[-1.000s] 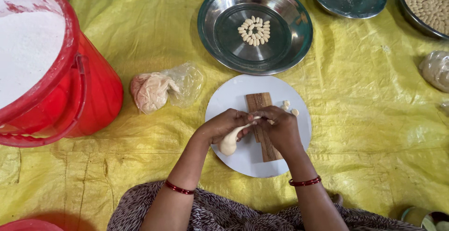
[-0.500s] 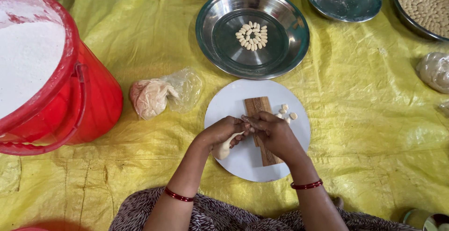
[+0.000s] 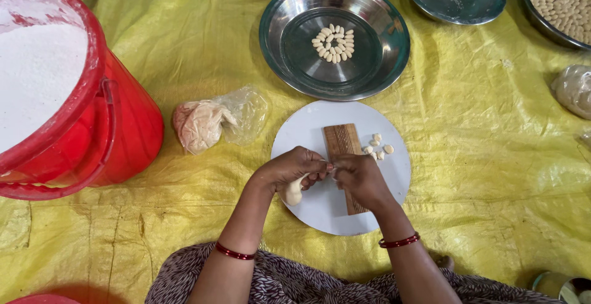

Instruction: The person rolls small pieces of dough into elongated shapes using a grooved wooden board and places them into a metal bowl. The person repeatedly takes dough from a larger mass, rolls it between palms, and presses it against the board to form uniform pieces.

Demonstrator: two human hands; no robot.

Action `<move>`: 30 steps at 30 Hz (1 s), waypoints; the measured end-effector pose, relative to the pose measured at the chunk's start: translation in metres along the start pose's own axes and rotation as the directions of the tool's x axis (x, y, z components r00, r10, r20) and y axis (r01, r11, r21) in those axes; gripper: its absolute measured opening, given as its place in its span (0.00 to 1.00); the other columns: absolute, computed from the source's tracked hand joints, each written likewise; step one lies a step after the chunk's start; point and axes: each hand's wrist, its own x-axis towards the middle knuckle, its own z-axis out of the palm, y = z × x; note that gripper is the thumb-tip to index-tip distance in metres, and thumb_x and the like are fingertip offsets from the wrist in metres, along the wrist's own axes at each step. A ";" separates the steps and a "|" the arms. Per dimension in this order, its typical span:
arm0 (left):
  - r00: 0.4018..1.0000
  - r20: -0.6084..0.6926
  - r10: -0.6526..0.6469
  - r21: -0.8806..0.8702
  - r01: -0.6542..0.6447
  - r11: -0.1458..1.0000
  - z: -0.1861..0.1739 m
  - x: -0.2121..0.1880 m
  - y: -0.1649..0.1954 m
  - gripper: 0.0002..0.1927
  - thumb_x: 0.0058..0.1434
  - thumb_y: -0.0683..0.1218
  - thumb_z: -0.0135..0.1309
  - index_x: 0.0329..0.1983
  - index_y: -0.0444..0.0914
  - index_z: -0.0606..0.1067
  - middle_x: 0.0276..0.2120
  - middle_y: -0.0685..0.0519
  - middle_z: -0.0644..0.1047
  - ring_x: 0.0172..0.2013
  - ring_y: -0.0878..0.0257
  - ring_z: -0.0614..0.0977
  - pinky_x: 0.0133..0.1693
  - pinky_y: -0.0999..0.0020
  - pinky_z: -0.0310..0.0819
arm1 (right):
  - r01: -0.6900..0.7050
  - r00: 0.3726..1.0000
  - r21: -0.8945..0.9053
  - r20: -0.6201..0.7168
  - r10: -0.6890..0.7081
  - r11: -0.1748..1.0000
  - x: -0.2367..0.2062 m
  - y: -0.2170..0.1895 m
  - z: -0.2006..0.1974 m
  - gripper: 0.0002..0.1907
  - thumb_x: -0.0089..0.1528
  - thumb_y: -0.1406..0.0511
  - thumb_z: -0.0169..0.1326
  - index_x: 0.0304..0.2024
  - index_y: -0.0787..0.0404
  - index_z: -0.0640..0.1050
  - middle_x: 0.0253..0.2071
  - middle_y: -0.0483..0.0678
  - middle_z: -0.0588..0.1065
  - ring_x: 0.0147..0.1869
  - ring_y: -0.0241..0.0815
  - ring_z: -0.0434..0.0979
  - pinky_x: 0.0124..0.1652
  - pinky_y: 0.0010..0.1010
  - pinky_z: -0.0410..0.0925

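Both hands are meeting over the white round board point(image 3: 308, 215): the left hand point(image 3: 294, 168) is gripping a dough roll point(image 3: 293, 192), the right hand point(image 3: 359, 178) is pinching at its tip over the ridged wooden block point(image 3: 342, 141). Four small pieces point(image 3: 377, 148) are lying beside it (a larger cluster point(image 3: 333, 43) is sitting in the steel plate point(image 3: 394, 45)); much of the dough roll is remaining.

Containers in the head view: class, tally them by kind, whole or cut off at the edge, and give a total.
Steel bowls and trays: 4
Red bucket: 1
White plate: 1
Plastic bags of dough: 2
Total: 8
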 end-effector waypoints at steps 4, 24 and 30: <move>0.978 -0.184 -0.102 -0.209 0.062 0.976 -0.006 -0.007 0.008 0.16 0.62 0.53 0.61 0.27 0.40 0.73 0.19 0.58 0.71 0.17 0.70 0.68 0.20 0.74 0.67 | 0.201 0.977 0.555 -0.052 -0.207 0.807 0.006 0.029 -0.033 0.17 0.70 0.67 0.51 0.29 0.70 0.80 0.23 0.50 0.74 0.23 0.39 0.74 0.24 0.35 0.72; 0.994 0.002 -0.106 -0.207 0.104 0.973 -0.002 0.003 -0.003 0.27 0.64 0.54 0.60 0.56 0.28 0.73 0.21 0.56 0.73 0.18 0.71 0.71 0.20 0.77 0.68 | -0.031 0.917 -0.281 -0.389 -0.084 0.959 0.006 -0.024 -0.047 0.09 0.58 0.72 0.63 0.41 0.61 0.86 0.39 0.46 0.84 0.39 0.32 0.83 0.41 0.24 0.78; 0.991 0.131 0.001 -0.252 0.032 0.967 0.004 0.001 -0.006 0.40 0.63 0.50 0.58 0.73 0.46 0.51 0.25 0.57 0.72 0.20 0.70 0.73 0.21 0.77 0.68 | -0.040 0.998 -0.027 0.053 0.042 0.999 0.003 -0.038 -0.002 0.19 0.54 0.74 0.63 0.48 0.60 0.82 0.44 0.44 0.82 0.43 0.34 0.84 0.46 0.26 0.78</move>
